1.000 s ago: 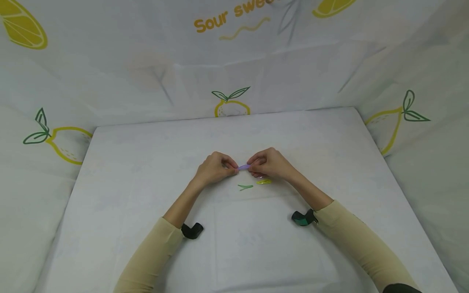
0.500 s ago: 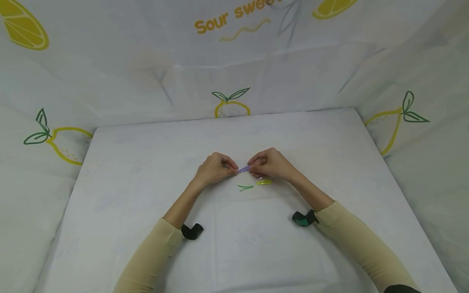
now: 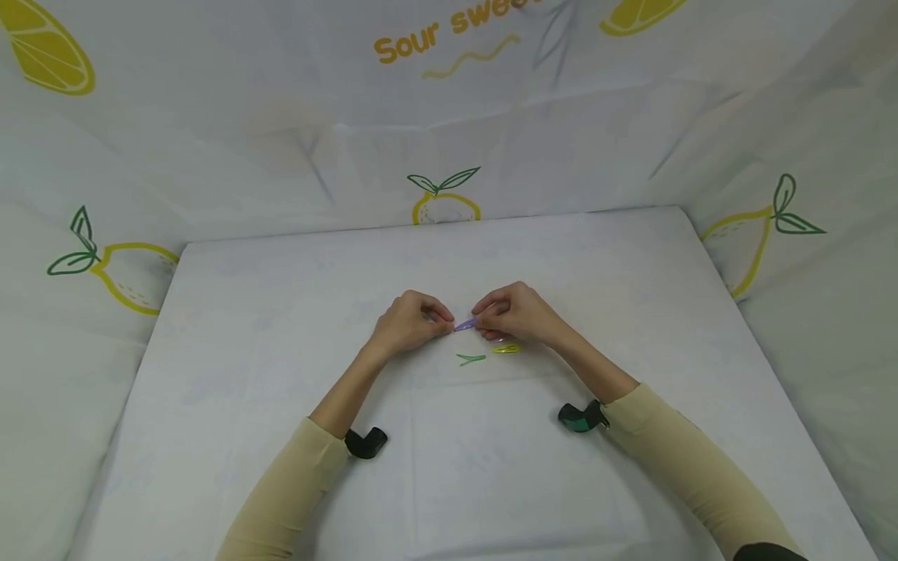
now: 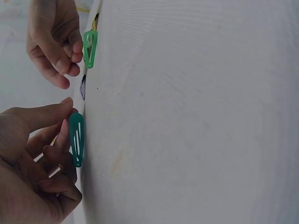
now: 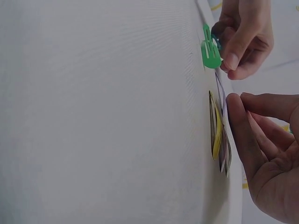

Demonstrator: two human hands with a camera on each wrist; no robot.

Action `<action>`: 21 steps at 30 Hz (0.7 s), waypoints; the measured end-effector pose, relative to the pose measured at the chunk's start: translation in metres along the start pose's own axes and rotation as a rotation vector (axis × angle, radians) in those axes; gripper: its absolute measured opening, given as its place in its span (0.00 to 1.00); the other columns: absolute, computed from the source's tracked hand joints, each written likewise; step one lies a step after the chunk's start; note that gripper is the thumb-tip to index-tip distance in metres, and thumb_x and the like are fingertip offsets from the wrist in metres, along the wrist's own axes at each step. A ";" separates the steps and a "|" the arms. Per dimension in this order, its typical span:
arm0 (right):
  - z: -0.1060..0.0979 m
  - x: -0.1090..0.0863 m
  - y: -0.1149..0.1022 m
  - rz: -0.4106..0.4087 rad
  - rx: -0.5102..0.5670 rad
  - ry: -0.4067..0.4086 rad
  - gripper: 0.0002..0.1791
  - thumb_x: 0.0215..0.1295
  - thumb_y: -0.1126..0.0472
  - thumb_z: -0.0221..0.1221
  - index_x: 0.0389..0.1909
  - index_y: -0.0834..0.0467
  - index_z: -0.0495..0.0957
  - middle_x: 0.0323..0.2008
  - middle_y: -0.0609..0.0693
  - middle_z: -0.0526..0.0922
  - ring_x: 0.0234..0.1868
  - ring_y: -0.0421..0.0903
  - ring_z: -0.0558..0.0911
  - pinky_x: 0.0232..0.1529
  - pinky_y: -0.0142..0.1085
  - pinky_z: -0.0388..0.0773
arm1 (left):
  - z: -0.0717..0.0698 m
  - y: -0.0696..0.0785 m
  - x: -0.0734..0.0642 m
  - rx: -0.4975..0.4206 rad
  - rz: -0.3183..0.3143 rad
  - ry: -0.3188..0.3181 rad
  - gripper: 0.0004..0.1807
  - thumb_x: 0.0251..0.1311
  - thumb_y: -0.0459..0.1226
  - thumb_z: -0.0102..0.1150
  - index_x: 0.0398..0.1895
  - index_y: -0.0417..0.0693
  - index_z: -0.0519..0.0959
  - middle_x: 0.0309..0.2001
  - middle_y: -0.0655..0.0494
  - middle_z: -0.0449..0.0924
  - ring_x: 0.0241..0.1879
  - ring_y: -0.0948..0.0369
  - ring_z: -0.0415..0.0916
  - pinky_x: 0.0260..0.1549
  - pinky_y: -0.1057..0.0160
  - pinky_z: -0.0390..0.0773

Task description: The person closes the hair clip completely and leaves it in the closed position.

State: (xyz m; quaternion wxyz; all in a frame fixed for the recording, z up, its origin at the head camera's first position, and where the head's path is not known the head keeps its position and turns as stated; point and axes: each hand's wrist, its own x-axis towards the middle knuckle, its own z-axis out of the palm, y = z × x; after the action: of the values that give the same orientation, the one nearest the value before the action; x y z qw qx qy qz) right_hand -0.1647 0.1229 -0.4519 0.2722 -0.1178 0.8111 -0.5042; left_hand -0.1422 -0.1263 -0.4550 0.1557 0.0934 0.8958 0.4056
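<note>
In the head view both hands meet over the white table around a small purple hair clip (image 3: 465, 324). The right hand (image 3: 517, 312) pinches its right end with thumb and forefinger. My left hand (image 3: 412, 321) has its fingertips at the clip's left end. A green hair clip (image 3: 471, 358) lies just in front of the hands. Next to it, by the right fingers, is a yellow hair clip (image 3: 505, 349). Part of another purplish clip (image 5: 226, 154) shows beside the yellow one. In the left wrist view a teal hair clip (image 4: 77, 140) shows by the left fingers; whether it is held I cannot tell.
The white tabletop (image 3: 449, 467) extends around the hands. White cloth walls printed with lemons (image 3: 445, 206) enclose its back and both sides. Black wrist-camera mounts (image 3: 367, 442) stick out from the sleeves.
The purple clip has turned slightly between the fingertips: its left end sits a little lower and it looks thinner. Both hands stay almost where they were. The other clips have not moved.
</note>
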 end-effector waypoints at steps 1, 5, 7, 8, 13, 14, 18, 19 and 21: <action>0.000 0.000 -0.001 0.003 0.002 -0.001 0.13 0.72 0.67 0.66 0.53 0.68 0.87 0.41 0.62 0.94 0.33 0.44 0.93 0.38 0.34 0.90 | 0.000 0.000 0.000 0.002 -0.003 0.002 0.05 0.65 0.42 0.76 0.40 0.53 0.93 0.36 0.57 0.90 0.36 0.61 0.77 0.38 0.60 0.72; 0.003 0.001 -0.004 0.000 -0.002 -0.003 0.12 0.72 0.67 0.66 0.52 0.67 0.87 0.41 0.62 0.94 0.33 0.45 0.93 0.38 0.34 0.89 | -0.001 0.000 0.000 0.006 -0.013 0.009 0.04 0.66 0.42 0.75 0.40 0.54 0.93 0.36 0.57 0.90 0.37 0.61 0.77 0.39 0.59 0.72; 0.004 0.002 -0.005 -0.005 -0.007 -0.006 0.12 0.72 0.67 0.66 0.52 0.67 0.87 0.41 0.61 0.94 0.33 0.45 0.93 0.37 0.33 0.89 | -0.001 0.000 0.000 0.005 -0.014 0.009 0.04 0.66 0.42 0.74 0.39 0.54 0.93 0.37 0.57 0.90 0.37 0.60 0.77 0.40 0.59 0.72; 0.005 0.002 -0.006 -0.007 -0.010 -0.007 0.12 0.72 0.67 0.66 0.52 0.67 0.87 0.41 0.61 0.94 0.33 0.45 0.93 0.37 0.33 0.89 | -0.001 -0.001 -0.001 0.004 -0.012 0.009 0.03 0.66 0.41 0.74 0.39 0.54 0.93 0.37 0.57 0.90 0.38 0.60 0.77 0.40 0.58 0.73; 0.009 0.004 -0.007 -0.038 -0.025 -0.018 0.11 0.73 0.65 0.67 0.51 0.65 0.88 0.41 0.60 0.95 0.33 0.45 0.93 0.36 0.31 0.88 | -0.003 -0.001 -0.001 -0.004 -0.001 0.006 0.04 0.67 0.39 0.71 0.41 0.54 0.93 0.38 0.57 0.91 0.43 0.59 0.81 0.45 0.56 0.75; 0.009 0.004 -0.008 -0.049 -0.028 -0.022 0.11 0.72 0.65 0.67 0.51 0.65 0.88 0.41 0.60 0.95 0.33 0.45 0.93 0.35 0.30 0.87 | -0.004 -0.001 -0.001 -0.006 0.002 0.005 0.05 0.67 0.39 0.70 0.41 0.54 0.93 0.38 0.57 0.91 0.44 0.58 0.81 0.46 0.55 0.75; 0.011 0.005 -0.011 -0.077 -0.028 -0.037 0.12 0.72 0.63 0.68 0.51 0.65 0.89 0.40 0.59 0.95 0.34 0.46 0.93 0.35 0.29 0.85 | -0.007 -0.004 0.000 -0.012 0.012 -0.004 0.07 0.68 0.38 0.67 0.43 0.52 0.93 0.39 0.56 0.92 0.46 0.57 0.82 0.49 0.53 0.77; 0.012 0.005 -0.012 -0.078 -0.025 -0.039 0.12 0.72 0.64 0.68 0.51 0.65 0.89 0.40 0.59 0.95 0.34 0.46 0.93 0.36 0.29 0.85 | -0.007 -0.004 0.000 -0.015 0.013 -0.007 0.07 0.68 0.38 0.66 0.43 0.52 0.93 0.39 0.55 0.92 0.47 0.57 0.83 0.50 0.53 0.77; 0.014 0.006 -0.014 -0.079 -0.014 -0.047 0.12 0.72 0.64 0.68 0.51 0.65 0.88 0.41 0.59 0.95 0.34 0.46 0.94 0.37 0.30 0.85 | -0.008 -0.005 0.000 -0.019 0.017 -0.013 0.08 0.68 0.38 0.66 0.43 0.52 0.92 0.40 0.55 0.92 0.49 0.56 0.83 0.52 0.51 0.78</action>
State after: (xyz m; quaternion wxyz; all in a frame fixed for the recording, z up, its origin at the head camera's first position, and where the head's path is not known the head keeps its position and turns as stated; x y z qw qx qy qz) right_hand -0.1630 0.1034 -0.4458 0.2702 -0.1634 0.8026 -0.5060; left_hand -0.1451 -0.1358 -0.4537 0.1592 0.1021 0.8901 0.4146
